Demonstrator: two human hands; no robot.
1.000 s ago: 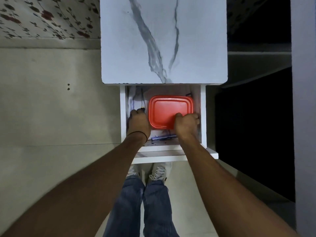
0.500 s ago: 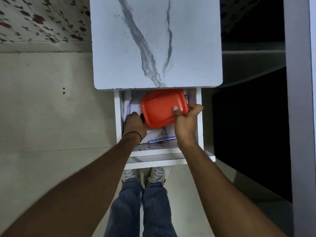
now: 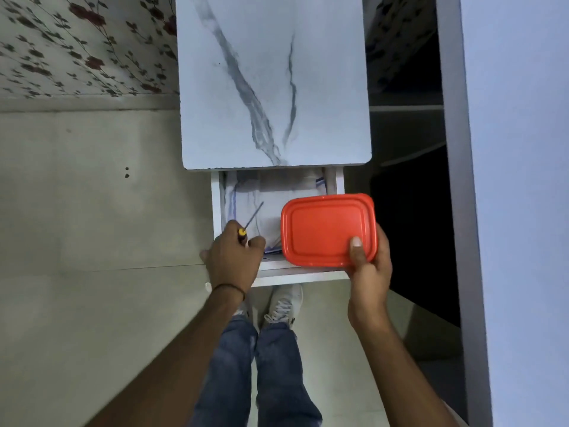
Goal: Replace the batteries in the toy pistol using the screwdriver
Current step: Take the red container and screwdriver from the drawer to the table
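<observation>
The screwdriver [image 3: 251, 218] is now up off the drawer lining. The left hand [image 3: 234, 260] is curled round its yellow-and-black handle, and the thin shaft angles up and to the right over the open drawer [image 3: 216, 204]. A moment ago that hand was only reaching for it beside the box.

The red lidded container [image 3: 326, 229] has also left the drawer. The right hand [image 3: 369, 272] grips its near right corner with the thumb [image 3: 357, 251] pressed on the lid, and holds it level, overhanging the drawer's right edge. Only a white cloth with blue stripes [image 3: 271, 195] shows in the drawer, under the marble-patterned desk [image 3: 271, 81].

The toy pistol is not visible, and whether it lies in the closed container cannot be told. With tool and box both in hand, fetching looks done, and setting them down on the desk is probably next.
</observation>
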